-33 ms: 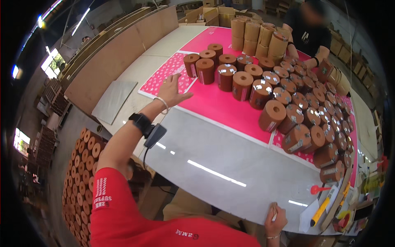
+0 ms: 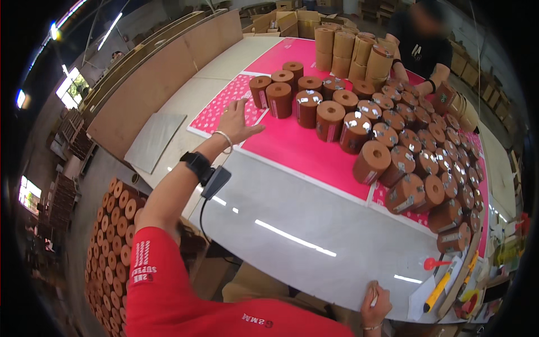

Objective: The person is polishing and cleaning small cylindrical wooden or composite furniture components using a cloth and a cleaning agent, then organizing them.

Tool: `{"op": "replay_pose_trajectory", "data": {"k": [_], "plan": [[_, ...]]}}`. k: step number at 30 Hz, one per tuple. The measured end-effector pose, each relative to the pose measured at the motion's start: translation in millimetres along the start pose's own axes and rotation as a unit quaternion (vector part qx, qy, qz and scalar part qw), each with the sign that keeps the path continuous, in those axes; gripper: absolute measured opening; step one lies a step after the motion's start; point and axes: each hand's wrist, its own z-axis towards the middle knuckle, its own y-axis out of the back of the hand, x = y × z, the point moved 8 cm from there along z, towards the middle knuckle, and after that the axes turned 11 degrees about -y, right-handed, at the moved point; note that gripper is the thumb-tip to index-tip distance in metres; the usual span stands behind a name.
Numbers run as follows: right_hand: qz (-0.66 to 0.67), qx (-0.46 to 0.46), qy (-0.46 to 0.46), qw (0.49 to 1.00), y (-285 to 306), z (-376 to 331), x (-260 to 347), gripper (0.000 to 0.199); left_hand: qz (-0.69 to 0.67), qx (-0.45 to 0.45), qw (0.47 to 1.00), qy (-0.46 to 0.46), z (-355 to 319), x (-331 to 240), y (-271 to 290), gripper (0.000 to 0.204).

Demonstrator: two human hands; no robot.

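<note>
My left hand (image 2: 234,122) reaches out over the pink printed sheet (image 2: 303,143), fingers spread and holding nothing. Nearest to it stand brown rolls with hollow cores (image 2: 279,101), just beyond the fingertips and not touched. Several more such rolls (image 2: 330,121) stand close together across the sheet, many with shiny tape on top. By the near edge of the grey glossy tabletop (image 2: 269,208), my right hand (image 2: 379,306) is closed around something small and pale, mostly hidden by the fingers.
Far off, a co-worker (image 2: 426,45) reaches over tall paper-wrapped rolls (image 2: 379,62). A yellow utility knife (image 2: 437,292) and a red spoon-like piece (image 2: 435,264) lie at the right edge. A stack of brown rolls (image 2: 112,247) stands low left; a wooden partition (image 2: 163,67) lines the far left.
My left forearm has shifted slightly to the right, its hand still spread over the sheet. The view has moved a touch; the rolls stand as before and my right hand stays closed.
</note>
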Motion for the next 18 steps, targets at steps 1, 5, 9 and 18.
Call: {"op": "replay_pose_trajectory", "data": {"k": [1, 5, 9, 18], "plan": [[-0.003, -0.004, -0.004, 1.0, 2, -5, -1, 0.02, 0.012, -0.011, 1.0, 0.012, 19, 3, -9, 0.092], [-0.057, 0.071, -0.122, 0.988, -7, -18, -25, 0.03, 0.004, -0.032, 0.998, 0.062, 93, 28, -41, 0.097], [-0.085, 0.078, -0.169, 0.979, -10, -17, -25, 0.028, 0.033, 0.01, 0.996, 0.076, 162, 25, -48, 0.104], [0.028, 0.092, -0.447, 0.889, -27, -73, -104, 0.033, -0.094, 0.166, 0.968, 0.163, 213, 64, -95, 0.109]]}}
